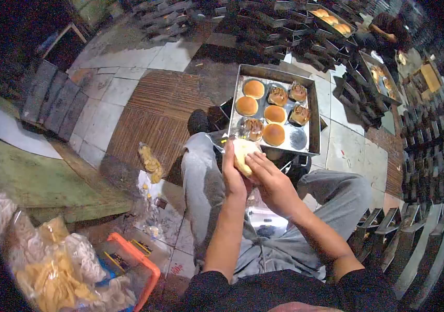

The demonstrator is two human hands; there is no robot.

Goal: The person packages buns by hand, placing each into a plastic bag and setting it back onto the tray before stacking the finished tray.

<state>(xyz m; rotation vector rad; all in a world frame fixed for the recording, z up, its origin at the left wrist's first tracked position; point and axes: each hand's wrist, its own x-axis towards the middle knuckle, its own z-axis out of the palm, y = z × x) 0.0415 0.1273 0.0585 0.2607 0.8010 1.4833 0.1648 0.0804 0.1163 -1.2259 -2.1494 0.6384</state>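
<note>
My left hand [234, 171] and my right hand [269, 179] are both closed around a clear plastic bag with pale yellow contents [243, 156]. My left fingers lie along its left side; my right fingers press over its right side. Its lower end is hidden between my palms. Just beyond my hands stands a metal baking tray [314, 122] holding several round buns. Some are plain golden-brown, like the plain bun [247, 106]. Others carry brown topping and sit in wrappers, like the topped bun [299, 115]. A bare round spot shows at the tray's near right corner.
Bags of yellow and whitish filling [58, 270] lie at lower left beside an orange-rimmed plastic box [144, 275]. Another yellow bag [150, 164] is on the floor. Stacked metal trays [419, 156] line the right. A person [388, 31] sits at upper right near more bun trays [331, 21].
</note>
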